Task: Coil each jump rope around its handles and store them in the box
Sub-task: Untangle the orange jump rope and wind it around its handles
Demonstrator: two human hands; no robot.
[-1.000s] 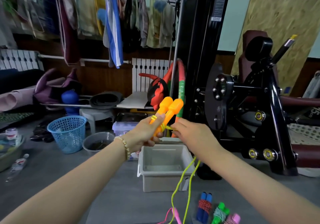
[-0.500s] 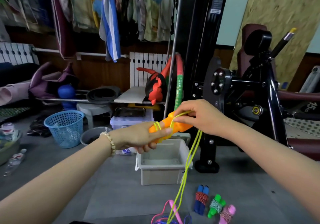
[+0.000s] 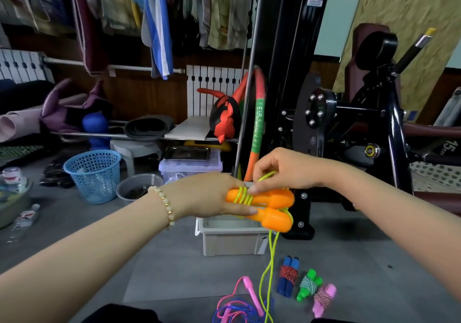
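Nearest, in front of the box [image 3: 232, 244], a pink rope [image 3: 252, 295] lies loose. Just beside it, three wound ropes [image 3: 308, 284] wait unboxed. Above the box, the left hand [image 3: 209, 195] grips the orange handles [image 3: 272, 207] while the right hand [image 3: 282, 168] pinches the yellow cord [image 3: 270, 255], with only a few turns wound.

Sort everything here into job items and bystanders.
Job: orange handles, yellow-green rope, grey box, blue coiled rope, green coiled rope, pink coiled rope, loose pink-handled rope.
Lying about: blue basket, grey bowl, water bottle, gym machine, hanging clothes.
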